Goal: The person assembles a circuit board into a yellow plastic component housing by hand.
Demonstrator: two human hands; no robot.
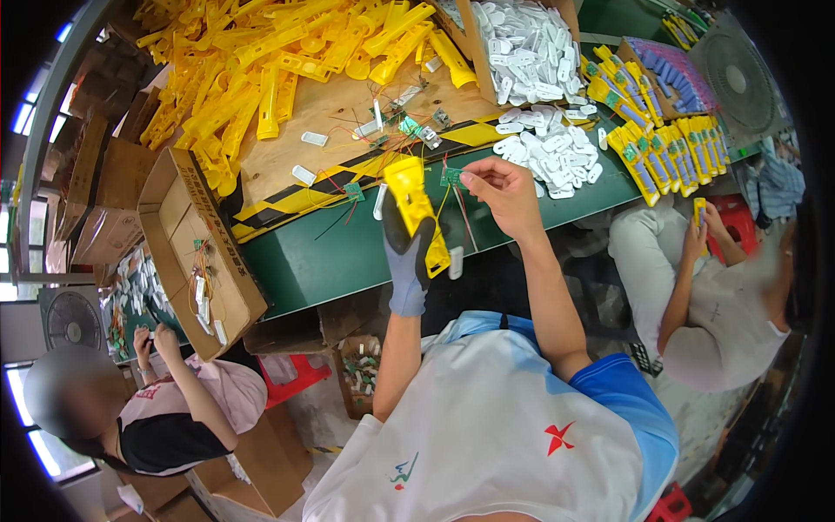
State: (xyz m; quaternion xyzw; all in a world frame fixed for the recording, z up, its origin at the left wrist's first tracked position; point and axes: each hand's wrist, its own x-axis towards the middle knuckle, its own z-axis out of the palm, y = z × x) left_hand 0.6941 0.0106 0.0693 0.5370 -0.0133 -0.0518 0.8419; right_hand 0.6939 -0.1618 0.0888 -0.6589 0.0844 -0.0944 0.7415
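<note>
My left hand point(407, 265), in a grey and black work glove, is closed round a yellow plastic flashlight housing point(405, 184), its wide end pointing away from me. Bare and just to the right, my right hand point(507, 198) pinches a small green circuit board point(452, 177) between thumb and fingertips. Thin wires trail from the board, beside the housing. A small white plastic piece point(456, 263) shows by the housing's narrow end; whether it hangs from a wire I cannot tell. Another wired green board point(352, 191) lies at the table's edge, left of the housing.
Yellow housings point(287, 52) are heaped at the back left. White covers fill a box point(481, 52) and form a pile point(548, 148). Assembled yellow units point(665, 157) line the right. A cardboard box point(248, 304) stands left. Two other people sit working on either side.
</note>
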